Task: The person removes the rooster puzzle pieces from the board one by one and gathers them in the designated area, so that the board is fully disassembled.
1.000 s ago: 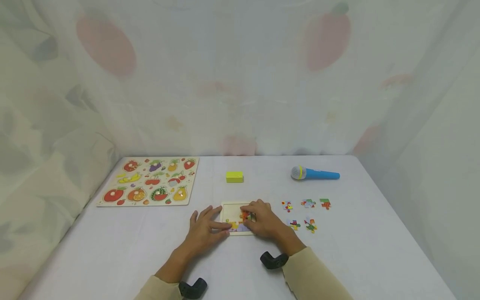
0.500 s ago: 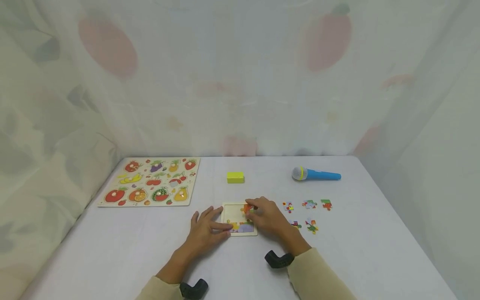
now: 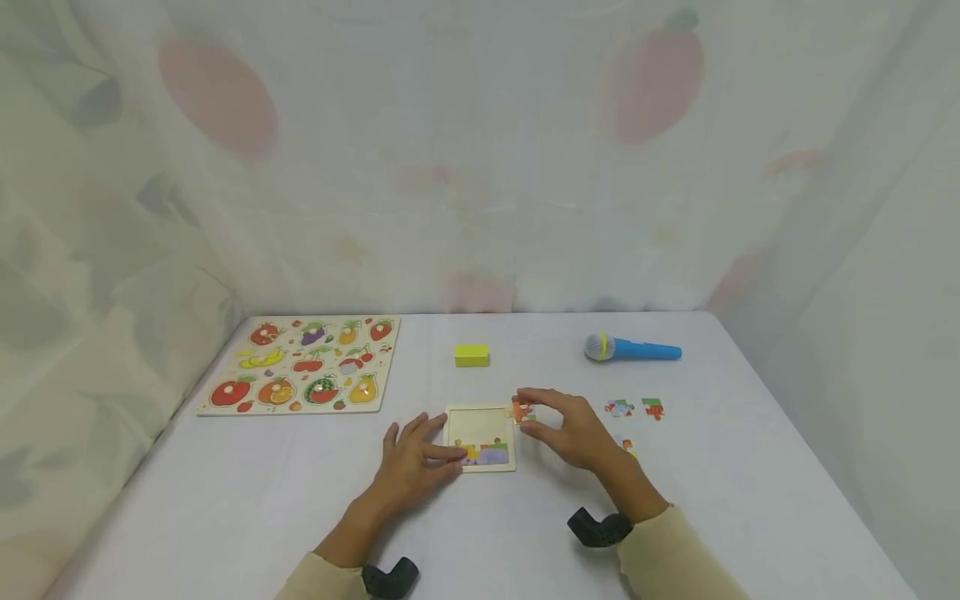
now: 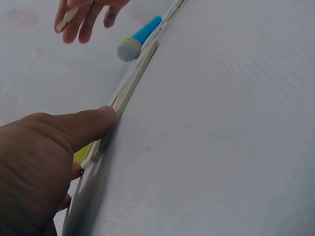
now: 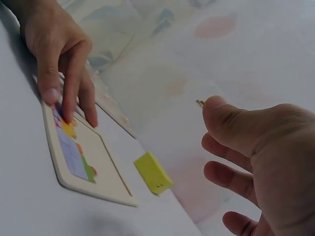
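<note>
A small wooden puzzle tray lies on the white table, with joined jigsaw pieces in purple, yellow and green along its near edge. My left hand rests at the tray's left side, its fingers spread over that rim and the near left corner. In the left wrist view the thumb presses the tray's edge. Just right of the tray's far right corner, my right hand pinches an orange jigsaw piece between thumb and fingers. Only a thin edge of that piece shows in the right wrist view.
Loose jigsaw pieces lie to the right, some hidden behind the right hand and wrist. A yellow block stands beyond the tray. A blue toy microphone lies back right, a fruit puzzle board back left. Curtains surround the table.
My right hand has lifted the orange jigsaw piece out of the tray and moved it right, uncovering the tray's right side. My left hand has stayed in place.
</note>
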### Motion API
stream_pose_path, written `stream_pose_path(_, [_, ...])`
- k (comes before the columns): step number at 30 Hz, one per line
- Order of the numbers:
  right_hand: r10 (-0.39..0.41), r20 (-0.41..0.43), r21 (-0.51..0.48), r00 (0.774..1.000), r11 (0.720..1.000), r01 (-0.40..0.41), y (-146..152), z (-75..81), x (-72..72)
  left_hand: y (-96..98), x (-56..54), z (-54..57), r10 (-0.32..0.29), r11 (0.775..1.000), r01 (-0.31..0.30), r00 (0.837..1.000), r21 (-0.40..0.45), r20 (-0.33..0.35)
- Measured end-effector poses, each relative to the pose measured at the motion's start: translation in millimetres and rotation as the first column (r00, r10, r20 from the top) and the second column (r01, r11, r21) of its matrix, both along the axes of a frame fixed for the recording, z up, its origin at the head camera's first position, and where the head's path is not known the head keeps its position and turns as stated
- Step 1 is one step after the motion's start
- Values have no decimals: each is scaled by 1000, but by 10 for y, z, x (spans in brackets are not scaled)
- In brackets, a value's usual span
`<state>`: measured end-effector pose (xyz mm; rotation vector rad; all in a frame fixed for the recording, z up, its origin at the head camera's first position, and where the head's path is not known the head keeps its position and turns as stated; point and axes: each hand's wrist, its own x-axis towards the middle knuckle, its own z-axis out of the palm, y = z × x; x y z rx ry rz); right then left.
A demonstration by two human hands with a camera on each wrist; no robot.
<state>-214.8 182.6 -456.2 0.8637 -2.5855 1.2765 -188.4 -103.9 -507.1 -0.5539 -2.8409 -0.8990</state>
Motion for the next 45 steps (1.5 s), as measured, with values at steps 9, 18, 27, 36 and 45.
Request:
stream_pose_path(9, [-7,-93,2,996,1000,8,511,109,121,-15,-1,-5,14,1000,-14,1000,13,12])
stream_pose_path(18, [-78,-162,17,984,997,81,1119,51,268,-25,3,-6,3,1000,-3,1000,4,4])
stream_pose_path(27, [-164,-107,97,981,980,174,1567,-11,380,-22,-3,-14,-12,1000,12,1000,12,6])
stream_pose_path(36, [-208,-51,188,977,959,214,1808,-218,373,-22,5,-7,-6,1000,6,1000,12,16])
stream_pose_path(45, [-194,2,312,981,932,184,1851,-408,323,-17,14,0,-6,1000,6,1000,8,14])
